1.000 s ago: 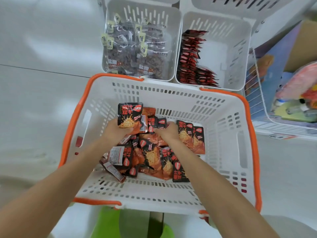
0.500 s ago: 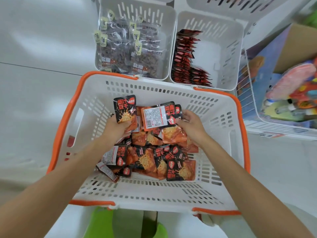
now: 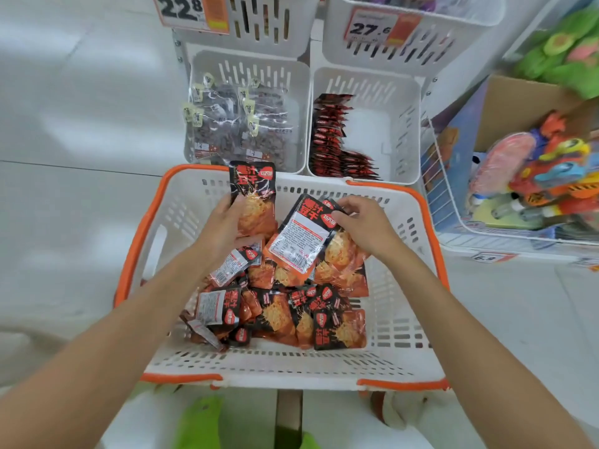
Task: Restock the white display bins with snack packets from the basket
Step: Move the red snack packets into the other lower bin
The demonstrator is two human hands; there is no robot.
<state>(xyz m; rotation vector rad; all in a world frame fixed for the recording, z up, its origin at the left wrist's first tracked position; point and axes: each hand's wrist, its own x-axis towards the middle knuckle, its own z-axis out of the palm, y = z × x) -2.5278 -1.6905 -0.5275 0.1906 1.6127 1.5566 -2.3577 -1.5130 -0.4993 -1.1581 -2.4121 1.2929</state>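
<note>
Snack packets (image 3: 275, 315), the black-and-orange ones, are mostly heaped in the orange-rimmed basket (image 3: 131, 244), a few lying label side up. Left hand (image 3: 223, 228) is gripping an upright packet (image 3: 252, 189) over the basket's far edge, front facing the camera. Right hand (image 3: 366, 228) is pinching the top of a tilted packet (image 3: 299, 241) with its white label showing. Just behind the basket there are two white bins. The left bin (image 3: 291, 72) is stuffed with clear packs (image 3: 236, 131) of something dark. The right bin (image 3: 372, 134) has red-black packets (image 3: 329, 140) stood in a row along its left side.
</note>
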